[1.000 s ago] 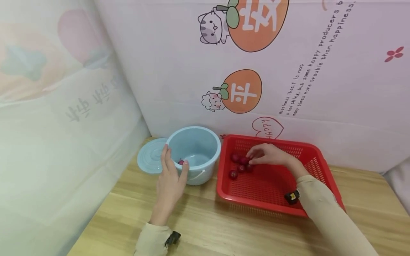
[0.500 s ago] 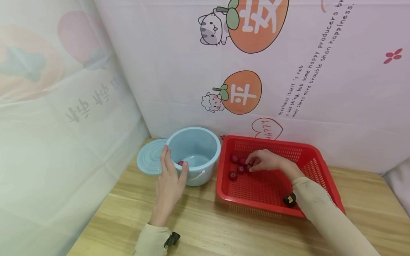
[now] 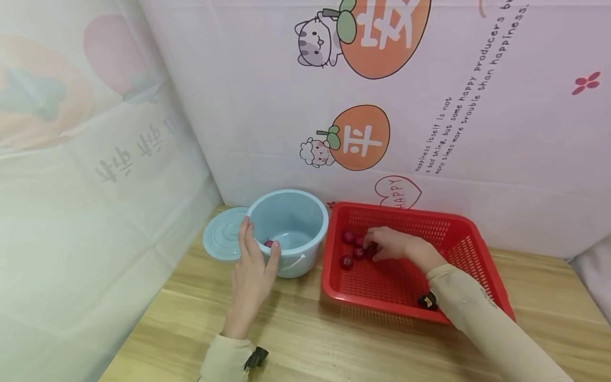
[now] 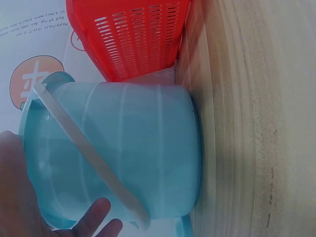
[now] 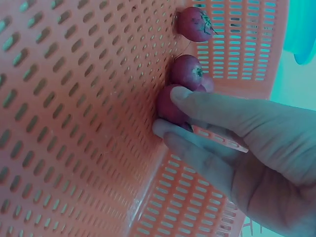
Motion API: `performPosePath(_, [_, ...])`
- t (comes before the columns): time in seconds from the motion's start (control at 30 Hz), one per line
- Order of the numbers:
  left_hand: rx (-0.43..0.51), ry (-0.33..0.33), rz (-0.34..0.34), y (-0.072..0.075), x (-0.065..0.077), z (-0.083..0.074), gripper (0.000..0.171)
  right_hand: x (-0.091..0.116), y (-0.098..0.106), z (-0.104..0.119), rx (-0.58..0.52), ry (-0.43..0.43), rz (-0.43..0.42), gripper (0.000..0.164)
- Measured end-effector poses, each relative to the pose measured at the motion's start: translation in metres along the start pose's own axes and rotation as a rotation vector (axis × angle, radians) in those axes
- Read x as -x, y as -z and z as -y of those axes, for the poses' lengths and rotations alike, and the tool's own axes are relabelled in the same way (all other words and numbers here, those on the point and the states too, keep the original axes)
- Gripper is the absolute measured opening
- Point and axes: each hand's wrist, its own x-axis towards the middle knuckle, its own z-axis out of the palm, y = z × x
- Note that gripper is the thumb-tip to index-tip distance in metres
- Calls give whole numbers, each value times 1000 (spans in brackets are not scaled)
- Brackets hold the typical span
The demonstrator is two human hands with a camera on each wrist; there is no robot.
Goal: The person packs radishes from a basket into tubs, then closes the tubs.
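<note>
My left hand point(image 3: 253, 270) rests against the rim of a light blue bucket point(image 3: 298, 262), fingers fairly straight along its left side and thumb at the front edge. One small red radish point(image 3: 269, 243) lies at the bottom of that bucket. Inside the red basket point(image 3: 353, 300), my right hand point(image 3: 393, 245) pinches a radish point(image 5: 170, 106) between thumb and fingers, low against the basket's mesh. More radishes lie close by, one point(image 5: 186, 70) beside the held one and another point(image 5: 195, 23) farther off. From the head camera, my fingers partly hide the pinched radish.
A round blue lid point(image 3: 223, 233) lies left of the bucket, partly behind it. The basket stands just right of the bucket on the wooden table point(image 3: 296, 329). A printed cloth point(image 3: 258, 106) hangs behind, and a pale cloth point(image 3: 95, 212) hangs on the left.
My right hand has lowered slightly toward the near side of the radish group, its fingers closing round one radish. The left hand and the bucket have stayed put.
</note>
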Motion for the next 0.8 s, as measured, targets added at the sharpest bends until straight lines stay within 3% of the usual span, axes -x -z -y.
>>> performPosePath(0.27, [6,7,3,1,2,0,79,-2,-4,-2,54,13,-36,20])
performPosePath(0.8, [29,15,6,-3,-1,0,80,-1,-4,-7,22,36,-43,16])
